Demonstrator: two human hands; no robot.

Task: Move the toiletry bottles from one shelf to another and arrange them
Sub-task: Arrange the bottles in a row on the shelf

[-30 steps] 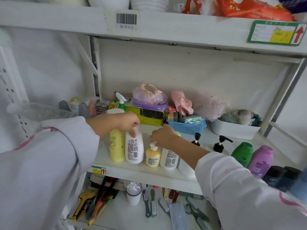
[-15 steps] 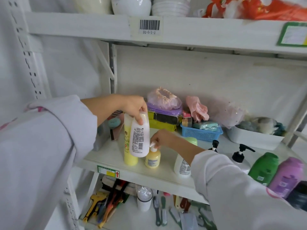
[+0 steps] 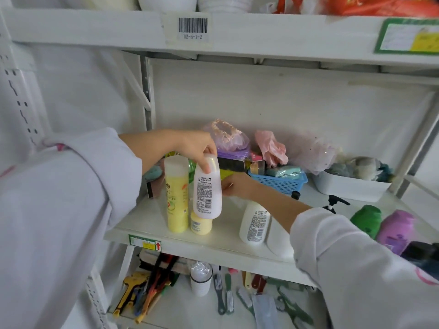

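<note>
A: Which bottle is in hand?

B: The left hand (image 3: 194,148), at centre frame, pinches the cap end of a white squeeze bottle with a printed back label and barcode (image 3: 207,188). It hangs clear of the white middle shelf (image 3: 142,224), in front of a tall yellow bottle with a pale cap (image 3: 177,195) and right over a small squat yellow bottle (image 3: 201,224).

A: And the other hand?

B: The right hand (image 3: 237,186) sits just right of the lifted bottle, behind it. Its fingers are mostly hidden, so I cannot tell whether it grips anything.

A: How should the lift go?

B: My judgement: bring it straight up until the base clears the small yellow bottle, then swing away. A two-finger pinch on a smooth cap is weak, so wrapping more fingers round the body would steady it. Swinging early could knock the tall yellow bottle, which looks easy to topple.

A: What else waits on that shelf?

B: A white bottle with a label (image 3: 255,222) stands lower centre, partly behind the right sleeve. At the right edge are a green bottle (image 3: 367,219) and a purple bottle (image 3: 398,230), with a black pump head (image 3: 335,201) near them.

A: Where does it go?

B: The target shelf isn't clear from here. Wherever it lands, set it upright, label out, beside its kind.
</note>
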